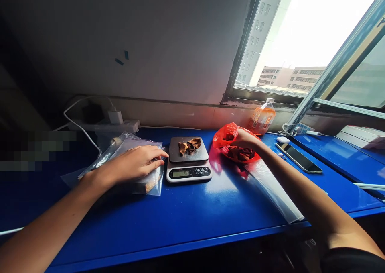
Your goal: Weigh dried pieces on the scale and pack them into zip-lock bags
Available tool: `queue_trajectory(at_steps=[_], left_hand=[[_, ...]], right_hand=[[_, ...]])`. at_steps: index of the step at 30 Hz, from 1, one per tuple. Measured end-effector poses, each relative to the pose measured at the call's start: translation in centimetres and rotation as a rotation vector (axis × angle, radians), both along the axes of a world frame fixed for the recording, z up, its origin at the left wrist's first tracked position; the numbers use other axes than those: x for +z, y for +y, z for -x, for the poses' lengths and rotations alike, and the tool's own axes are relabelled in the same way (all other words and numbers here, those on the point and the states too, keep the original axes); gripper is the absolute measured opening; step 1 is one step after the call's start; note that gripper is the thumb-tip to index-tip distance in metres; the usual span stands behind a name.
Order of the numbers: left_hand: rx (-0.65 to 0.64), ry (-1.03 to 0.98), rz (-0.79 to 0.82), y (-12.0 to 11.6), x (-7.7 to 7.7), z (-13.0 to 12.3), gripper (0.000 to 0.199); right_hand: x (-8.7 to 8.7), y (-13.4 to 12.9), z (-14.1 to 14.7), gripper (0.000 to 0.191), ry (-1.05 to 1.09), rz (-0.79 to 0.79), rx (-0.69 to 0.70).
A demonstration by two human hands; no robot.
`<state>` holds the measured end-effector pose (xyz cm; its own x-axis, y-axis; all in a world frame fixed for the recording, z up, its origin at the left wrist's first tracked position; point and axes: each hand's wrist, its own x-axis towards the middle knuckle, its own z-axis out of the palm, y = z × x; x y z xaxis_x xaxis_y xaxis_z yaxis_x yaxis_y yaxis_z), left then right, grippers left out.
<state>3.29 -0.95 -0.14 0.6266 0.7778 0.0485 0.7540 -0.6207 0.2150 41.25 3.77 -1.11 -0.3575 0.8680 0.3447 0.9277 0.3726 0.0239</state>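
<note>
Brown dried pieces (194, 144) lie on the metal plate of a small digital scale (189, 174), whose display is lit. Left of the scale, my left hand (138, 163) rests over clear plastic bags (152, 186), its fingers apart and its fingertips near the plate. A light brown piece shows inside the bag under that hand. My right hand (245, 138) reaches into an open red plastic bag (226, 132) right of the scale. More dark brown pieces (240, 153) sit in this bag. The right fingers are hidden by the bag and its contents.
Flat clear bags (275, 190) lie under my right forearm. Behind stands an orange drink bottle (262, 117). To the right are a phone (298, 157) and a white earbud case (283, 139). A charger (115, 115) with a cable is at the back left of the blue table (180, 221).
</note>
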Motion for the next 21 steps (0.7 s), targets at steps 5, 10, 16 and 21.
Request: queue_trajectory(at_steps=[5,10,16,21], left_hand=[[0.006,-0.006,0.018,-0.2,0.2,-0.1,0.04],[0.025,-0.011,-0.01,-0.1,-0.1,-0.3,0.041],[0.013,0.02,-0.02,-0.2,0.1,-0.3,0.039],[-0.016,0.005,-0.029,-0.3,0.0,-0.3,0.039]], right_hand=[[1.4,-4.4,-0.7,0.012,0.17,-0.165,-0.034],[2.3,-7.9,3.3,0.018,0.268,-0.125,0.219],[-1.3,-4.6,8.9,0.015,0.403,-0.013,0.372],[-3.5,-3.4,10.0,0.013,0.351,-0.088,0.393]])
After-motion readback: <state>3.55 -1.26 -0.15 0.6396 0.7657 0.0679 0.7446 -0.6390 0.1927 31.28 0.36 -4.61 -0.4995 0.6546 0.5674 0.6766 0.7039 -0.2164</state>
